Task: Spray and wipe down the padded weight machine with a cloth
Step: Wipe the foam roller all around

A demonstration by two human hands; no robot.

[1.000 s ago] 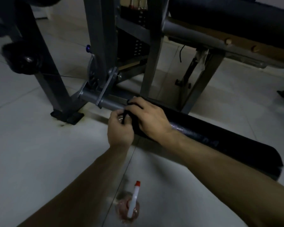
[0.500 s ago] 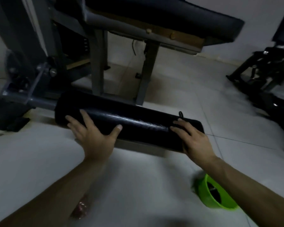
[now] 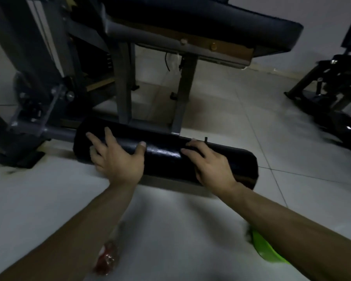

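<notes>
**Roller pad: both hands on it**

The roller pad (image 3: pixel 166 157) is a black, glossy cylinder with a pale sheen along its top. It sits low over the tiled floor (image 3: pixel 190 230) on a grey bar (image 3: pixel 57 133) of the weight machine (image 3: pixel 122 84), below the padded seat (image 3: pixel 190 19).

Your left hand (image 3: pixel 118 161) lies on the pad's left part, fingers (image 3: pixel 109 136) spread wide and flat, holding nothing.

Your right hand (image 3: pixel 211 167) covers the right part. Its fingers (image 3: pixel 187 152) bend over the crest and grip a dark cloth (image 3: pixel 197 150), which is hard to tell from the black pad.

A blurred spray bottle (image 3: pixel 106 258) lies on the floor beside your left forearm.
</notes>
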